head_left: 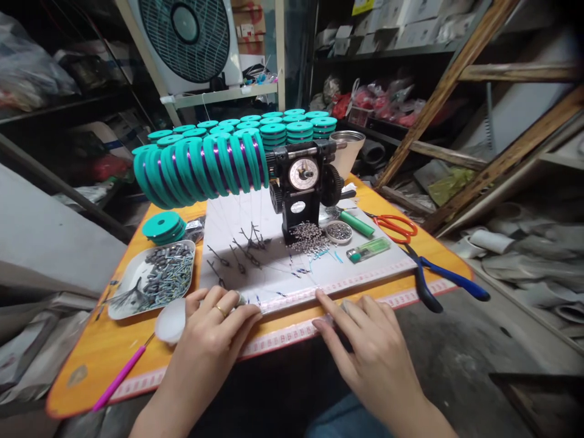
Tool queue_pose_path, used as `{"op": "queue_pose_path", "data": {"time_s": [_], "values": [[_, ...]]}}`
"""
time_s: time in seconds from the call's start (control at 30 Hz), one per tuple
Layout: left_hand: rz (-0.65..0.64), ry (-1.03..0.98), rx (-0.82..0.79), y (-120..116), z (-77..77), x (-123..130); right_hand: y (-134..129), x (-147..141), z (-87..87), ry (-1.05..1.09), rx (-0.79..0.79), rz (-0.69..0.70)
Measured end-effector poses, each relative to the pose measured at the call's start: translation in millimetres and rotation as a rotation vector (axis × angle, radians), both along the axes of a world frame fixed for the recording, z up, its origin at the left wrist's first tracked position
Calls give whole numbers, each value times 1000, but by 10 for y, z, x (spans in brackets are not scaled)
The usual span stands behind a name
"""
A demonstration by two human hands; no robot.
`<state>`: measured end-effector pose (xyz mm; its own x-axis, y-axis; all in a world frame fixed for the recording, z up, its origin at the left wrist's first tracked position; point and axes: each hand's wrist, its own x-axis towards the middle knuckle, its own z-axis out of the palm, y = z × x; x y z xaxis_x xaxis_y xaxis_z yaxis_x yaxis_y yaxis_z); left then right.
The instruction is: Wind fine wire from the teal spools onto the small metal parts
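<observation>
One left hand [205, 331] at seven o'clock, fingers bunched, contents untellable, and right hand [371, 334] at five, fingers parted, flank measuring tape [337, 286], presumably edging white board [269, 277] for gauging.

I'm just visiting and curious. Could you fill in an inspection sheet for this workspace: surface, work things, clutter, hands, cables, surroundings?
Surface: orange table bearing a white board, a measuring strip along its front edge.
Work things: teal spools lined up beside a black geared device; bead pile; tray of small parts.
Clutter: orange-handled scissors, blue-handled pliers, magenta-handled tool.
Hands: left hand at the board's front edge, grip unclear; right hand with index fingertip there, thumb apart.
Cables: nothing seen clearly.
Surroundings: fan, loaded shelves, wooden ladder-like frame.
</observation>
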<state>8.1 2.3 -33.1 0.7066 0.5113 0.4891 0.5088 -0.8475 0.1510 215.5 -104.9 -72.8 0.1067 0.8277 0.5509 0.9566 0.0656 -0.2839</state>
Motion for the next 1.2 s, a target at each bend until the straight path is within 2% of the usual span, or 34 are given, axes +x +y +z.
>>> {"op": "queue_pose_path", "data": {"time_s": [0.53,0.8,1.2], "values": [[-12,14,7,10,-19,-10,-19,17,15,49,-13,7],[24,4,-73,-1,-7,-88,-17,43,10,-10,9,36],[26,-48,-102,-5,-11,-86,-10,39,0,-81,36,32]]}}
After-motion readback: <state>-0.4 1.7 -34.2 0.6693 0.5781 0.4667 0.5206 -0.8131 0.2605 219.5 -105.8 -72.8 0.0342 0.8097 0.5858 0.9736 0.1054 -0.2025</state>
